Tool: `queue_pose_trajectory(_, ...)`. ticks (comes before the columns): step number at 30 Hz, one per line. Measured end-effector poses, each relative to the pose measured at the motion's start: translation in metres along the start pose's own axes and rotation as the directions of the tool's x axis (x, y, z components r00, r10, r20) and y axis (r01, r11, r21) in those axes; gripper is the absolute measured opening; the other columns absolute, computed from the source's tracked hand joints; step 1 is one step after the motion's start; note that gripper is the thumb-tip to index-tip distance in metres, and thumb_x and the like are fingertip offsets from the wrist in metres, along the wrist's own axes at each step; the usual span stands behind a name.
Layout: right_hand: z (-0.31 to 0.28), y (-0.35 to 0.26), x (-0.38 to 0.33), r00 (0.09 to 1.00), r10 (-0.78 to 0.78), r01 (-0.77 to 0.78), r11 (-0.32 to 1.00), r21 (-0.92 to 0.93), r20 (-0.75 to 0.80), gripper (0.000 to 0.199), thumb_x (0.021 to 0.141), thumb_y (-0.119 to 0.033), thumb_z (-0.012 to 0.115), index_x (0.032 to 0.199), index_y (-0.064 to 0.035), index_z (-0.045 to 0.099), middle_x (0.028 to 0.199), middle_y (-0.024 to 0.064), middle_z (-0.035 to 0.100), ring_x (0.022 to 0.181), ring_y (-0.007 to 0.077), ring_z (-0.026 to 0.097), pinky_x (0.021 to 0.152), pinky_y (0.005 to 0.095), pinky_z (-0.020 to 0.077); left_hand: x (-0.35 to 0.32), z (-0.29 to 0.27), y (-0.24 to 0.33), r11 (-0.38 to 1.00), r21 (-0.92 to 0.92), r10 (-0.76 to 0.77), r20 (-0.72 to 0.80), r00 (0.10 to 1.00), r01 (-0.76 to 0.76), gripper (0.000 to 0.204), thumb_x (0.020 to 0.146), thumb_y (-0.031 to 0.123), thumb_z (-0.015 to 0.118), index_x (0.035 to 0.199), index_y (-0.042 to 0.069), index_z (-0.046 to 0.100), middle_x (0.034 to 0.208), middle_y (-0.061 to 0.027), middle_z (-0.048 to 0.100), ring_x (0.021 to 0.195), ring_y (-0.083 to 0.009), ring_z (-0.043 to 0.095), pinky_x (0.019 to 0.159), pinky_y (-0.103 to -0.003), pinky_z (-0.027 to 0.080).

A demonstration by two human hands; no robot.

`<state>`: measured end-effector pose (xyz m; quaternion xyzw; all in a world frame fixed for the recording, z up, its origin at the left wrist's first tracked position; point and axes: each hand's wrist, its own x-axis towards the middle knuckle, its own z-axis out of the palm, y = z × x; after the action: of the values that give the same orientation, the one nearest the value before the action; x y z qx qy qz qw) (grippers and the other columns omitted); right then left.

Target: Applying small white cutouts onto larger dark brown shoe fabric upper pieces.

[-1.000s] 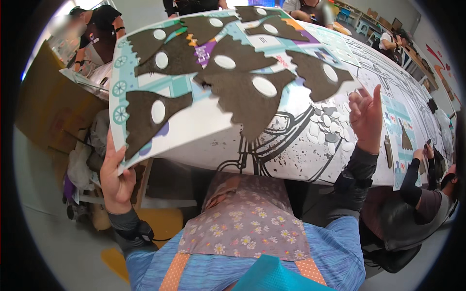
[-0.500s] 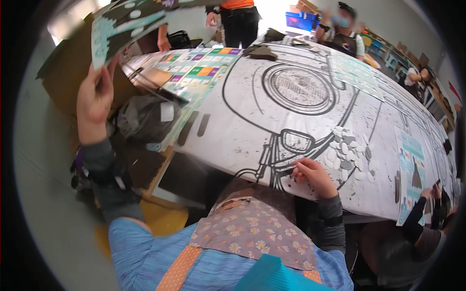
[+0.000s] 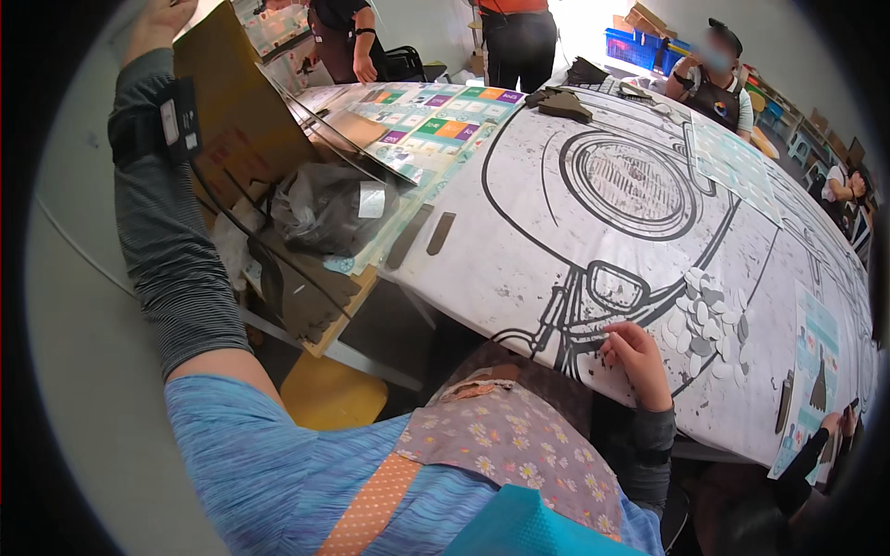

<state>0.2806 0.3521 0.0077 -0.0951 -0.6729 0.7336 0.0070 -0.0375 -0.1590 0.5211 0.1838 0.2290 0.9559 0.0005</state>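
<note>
My left hand [image 3: 159, 26] is raised high at the upper left, beside a tall brown cardboard box [image 3: 236, 111]. The picture's edge cuts off its fingers, so whether it holds anything is hidden. My right hand [image 3: 638, 360] hovers low over the near edge of the white table cover [image 3: 528, 218], its thumb and fingertips pressed together. What lies in that pinch, if anything, is too small to make out. Just right of this hand lies a loose pile of white and grey oval pieces [image 3: 705, 324].
A grey plastic bag [image 3: 329, 208] and a dark jagged-edged piece [image 3: 301, 296] lie at left, above a yellow stool [image 3: 334, 394]. Colourful printed sheets [image 3: 454, 120] cover the far left. Dark pieces [image 3: 561, 104] rest at the back. Several people surround the table, one person's hands [image 3: 844, 422] at far right.
My left hand has risen up and left, and the dark-and-teal sheet it held has gone out of view. The view has shifted left. My right hand remains pinched over the table.
</note>
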Motion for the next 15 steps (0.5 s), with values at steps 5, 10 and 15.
queue_pose_trajectory(5, -0.004, 0.000, 0.002, 1.000, 0.009, -0.009, 1.000, -0.006, -0.029, 0.018, 0.096, -0.009, 0.054, 0.109, 0.0010, 0.061, 0.081, 0.0037, 0.064, 0.068, 0.0079, 0.056, 0.064, 0.0219, 0.0454, 0.011, 0.001, 0.020, -0.242, 0.969, 0.505, 0.171, 0.846, -0.051, 0.060, 0.097, 0.047, 0.028, 0.134, 0.004, 0.048, 0.124, -0.0252, 0.058, 0.121, -0.0326, 0.056, 0.097, -0.038, 0.046)
queue_pose_trajectory(10, -0.002, -0.006, -0.001, 0.997, 0.046, -0.044, 0.998, 0.033, -0.068, 0.019, 0.096, -0.009, 0.053, 0.110, 0.0016, 0.060, 0.083, 0.0063, 0.065, 0.069, 0.0101, 0.059, 0.064, 0.0225, 0.0471, 0.037, -0.015, 0.092, -0.871, 0.445, 0.410, 0.419, 0.811, 0.210, 0.073, 0.098, 0.059, 0.027, 0.134, -0.001, 0.047, 0.130, -0.0214, 0.057, 0.128, -0.0325, 0.049, 0.107, -0.038, 0.034)
queue_pose_trajectory(15, 0.009, -0.018, 0.000, 0.981, 0.089, -0.076, 0.994, 0.079, -0.175, 0.019, 0.097, -0.010, 0.051, 0.110, 0.0007, 0.060, 0.082, 0.0064, 0.064, 0.068, 0.0108, 0.059, 0.063, 0.0230, 0.0476, 0.105, -0.095, 0.175, -0.791, 0.586, 0.370, 0.232, 0.899, 0.174, 0.063, 0.104, 0.041, 0.029, 0.139, -0.011, 0.035, 0.147, -0.0171, 0.042, 0.139, -0.0319, 0.033, 0.114, -0.042, 0.028)
